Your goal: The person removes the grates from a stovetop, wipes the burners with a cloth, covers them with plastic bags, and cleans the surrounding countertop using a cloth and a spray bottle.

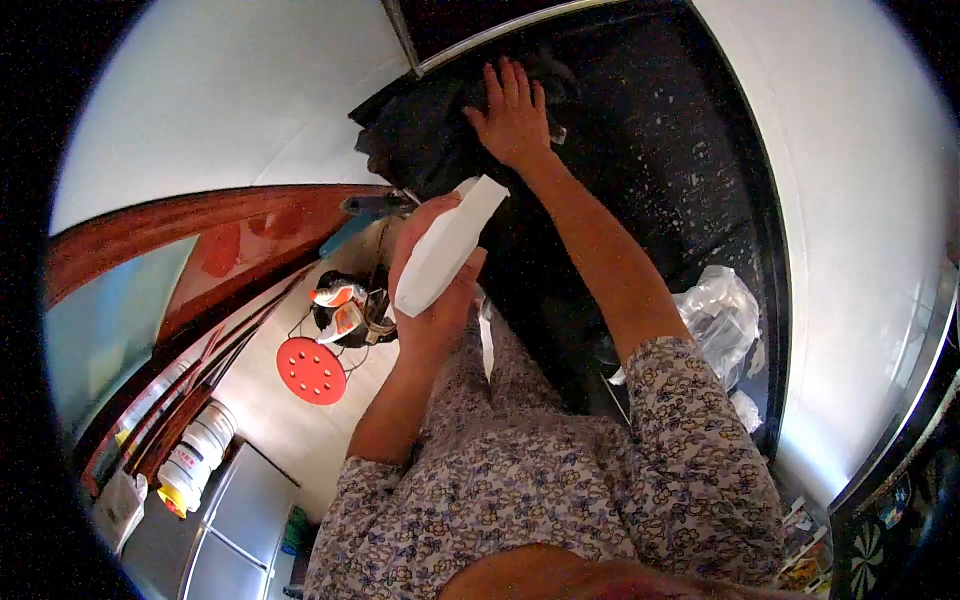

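Observation:
My left hand (440,300) is closed around a long, flat-sided white object (450,247), tilted up and to the right. I cannot make out what kind of thing it is. Farther out, my right hand (515,115) lies flat with its fingers spread on a dark, crumpled cloth (420,130). The cloth rests on a black surface (610,200), and a small pale piece (557,134) shows beside the right wrist. Just left of the left hand is a blue and dark tool-like item (362,222), its kind unclear.
Light specks or droplets dot the black surface's right side, near a crumpled clear plastic bag (722,320). White walls (800,200) border it. Down on the left are a red round stool (311,371), orange-and-white items (340,312), stacked white buckets (205,440) and a grey cabinet (245,510).

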{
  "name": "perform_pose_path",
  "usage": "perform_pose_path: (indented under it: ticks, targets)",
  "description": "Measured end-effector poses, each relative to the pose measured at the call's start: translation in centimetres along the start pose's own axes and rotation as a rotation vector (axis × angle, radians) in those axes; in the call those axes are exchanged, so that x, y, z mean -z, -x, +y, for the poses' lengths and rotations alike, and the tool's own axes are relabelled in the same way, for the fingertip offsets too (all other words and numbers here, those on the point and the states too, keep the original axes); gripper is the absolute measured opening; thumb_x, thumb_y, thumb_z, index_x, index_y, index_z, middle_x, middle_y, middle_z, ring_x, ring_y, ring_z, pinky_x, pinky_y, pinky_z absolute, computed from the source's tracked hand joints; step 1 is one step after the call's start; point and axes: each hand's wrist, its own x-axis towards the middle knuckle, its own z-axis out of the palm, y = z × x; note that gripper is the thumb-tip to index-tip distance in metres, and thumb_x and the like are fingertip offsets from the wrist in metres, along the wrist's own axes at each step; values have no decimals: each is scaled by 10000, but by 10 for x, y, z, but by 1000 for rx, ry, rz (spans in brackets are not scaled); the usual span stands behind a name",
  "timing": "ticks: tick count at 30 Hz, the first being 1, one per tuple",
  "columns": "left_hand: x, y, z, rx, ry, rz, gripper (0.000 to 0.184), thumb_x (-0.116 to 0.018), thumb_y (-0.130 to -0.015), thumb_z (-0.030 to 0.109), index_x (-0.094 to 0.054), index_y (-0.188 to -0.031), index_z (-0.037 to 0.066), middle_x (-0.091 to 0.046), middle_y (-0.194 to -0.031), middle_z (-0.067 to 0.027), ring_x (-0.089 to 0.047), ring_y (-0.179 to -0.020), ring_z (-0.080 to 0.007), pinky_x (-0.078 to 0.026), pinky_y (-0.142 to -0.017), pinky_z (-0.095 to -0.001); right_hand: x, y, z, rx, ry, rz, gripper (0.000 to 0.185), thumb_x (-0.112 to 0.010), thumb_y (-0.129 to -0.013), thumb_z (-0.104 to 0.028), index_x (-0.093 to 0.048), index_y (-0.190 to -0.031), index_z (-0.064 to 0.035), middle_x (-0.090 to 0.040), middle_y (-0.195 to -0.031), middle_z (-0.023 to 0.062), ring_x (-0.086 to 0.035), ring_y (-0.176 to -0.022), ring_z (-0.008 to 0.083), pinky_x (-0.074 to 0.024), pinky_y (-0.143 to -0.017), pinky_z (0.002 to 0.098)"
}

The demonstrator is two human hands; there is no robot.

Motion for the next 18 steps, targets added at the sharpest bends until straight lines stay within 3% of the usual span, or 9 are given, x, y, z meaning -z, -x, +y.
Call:
perform_pose_path:
  ticks: [4, 6, 9, 11, 14, 16, 18]
  targets:
    - [-9, -13, -13, 2, -28, -5, 365, -588, -750, 34, -485, -1099, 7, -522, -1096, -118, -503, -1005, -190, -374, -885, -301, 10, -13, 68, -49, 110, -10, 618, -451, -833, -468, -288, -1333, -142, -225, -1401, 92, -181, -1300, 276, -184, -1020, 503]
    - [-17, -26, -14, -143, -115, -8, 359, -604, -748, 31, -490, -1088, 5, -534, -1070, -112, -515, -980, -181, -389, -867, -293, 35, -25, 108, -197, 144, -85, 623, -443, -832, -490, -302, -1324, -135, -225, -1404, 81, -178, -1301, 274, -183, -1022, 500]
    - [-22, -34, -16, -3, -47, 5, 376, -645, -732, 31, -497, -1077, 10, -547, -1040, -101, -534, -932, -163, -420, -816, -274, 40, -6, 177, -212, 180, 69, 540, -403, -868, -433, -332, -1303, -122, -274, -1379, 104, -239, -1270, 296, -224, -1016, 455]
    - [-27, -43, -15, -51, -78, -2, 383, -665, -721, 30, -505, -1069, 15, -554, -1023, -91, -543, -906, -153, -433, -785, -265, 44, 11, 204, -237, 120, 164, 496, -385, -884, -397, -361, -1280, -99, -328, -1346, 139, -307, -1228, 342, -272, -994, 447]
    - [-29, -50, -9, -35, -88, -4, 378, -690, -701, 37, -524, -1040, 23, -567, -977, -73, -548, -886, -139, -442, -761, -258, 52, 52, 198, -413, -49, 230, 448, -432, -878, -309, -392, -1244, -52, -396, -1292, 153, -363, -1182, 357, -303, -981, 415]
    - [-26, -52, -24, -32, -93, -28, 375, -695, -695, 40, -527, -1029, 17, -571, -960, -68, -548, -876, -133, -440, -759, -253, 97, 53, 130, -740, -406, 46, 430, -478, -861, -257, -414, -1216, -23, -430, -1261, 158, -391, -1159, 356, -322, -968, 419]
    - [-30, -51, -30, -14, -76, -10, 374, -698, -690, 43, -527, -1022, 12, -572, -957, -70, -547, -869, -133, -437, -760, -252, 66, 61, 96, -392, -439, 239, 352, -493, -858, -193, -465, -1152, -1, -477, -1194, 176, -447, -1103, 345, -367, -934, 379]
